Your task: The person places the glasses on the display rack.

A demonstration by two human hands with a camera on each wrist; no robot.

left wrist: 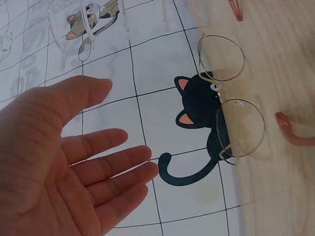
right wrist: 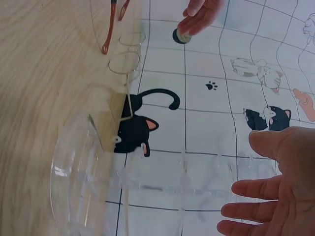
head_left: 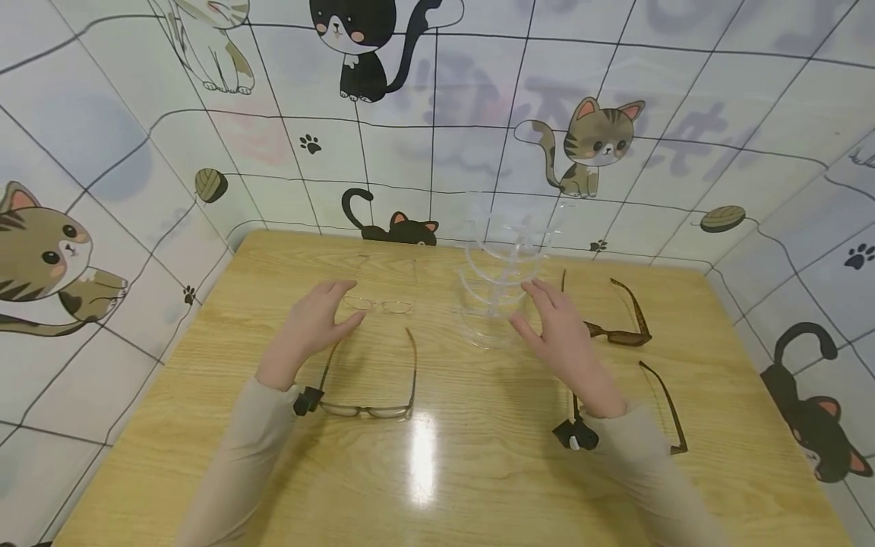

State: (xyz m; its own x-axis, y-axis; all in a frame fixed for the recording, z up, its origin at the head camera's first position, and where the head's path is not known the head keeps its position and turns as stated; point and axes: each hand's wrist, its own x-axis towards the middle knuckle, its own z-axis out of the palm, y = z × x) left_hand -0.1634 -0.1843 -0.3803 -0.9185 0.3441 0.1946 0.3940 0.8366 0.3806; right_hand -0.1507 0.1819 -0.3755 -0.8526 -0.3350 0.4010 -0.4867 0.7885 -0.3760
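My left hand (head_left: 311, 323) hangs above the table, fingers extended and thumb apart, with nothing in its grasp. Beside its fingertips lies a pair of thin wire-rimmed eyeglasses (head_left: 396, 309). Below it, glasses with brown temples (head_left: 413, 365) lie with temples unfolded, lenses toward me. My right hand (head_left: 562, 342) is also spread and holds nothing; its fingers reach close to a clear, tiered eyeglass stand (head_left: 502, 292). To the right of that hand are brown tortoiseshell glasses (head_left: 625, 338). Another dark-framed pair (head_left: 673, 410) is partly hidden under my right forearm.
The wooden table (head_left: 472, 471) meets a cat-printed backdrop (head_left: 472, 152) at the back and both sides. The transparent stand rises near the back edge, its arms hard to see against the backdrop. A small black wrist camera (head_left: 307, 400) sits at my left cuff.
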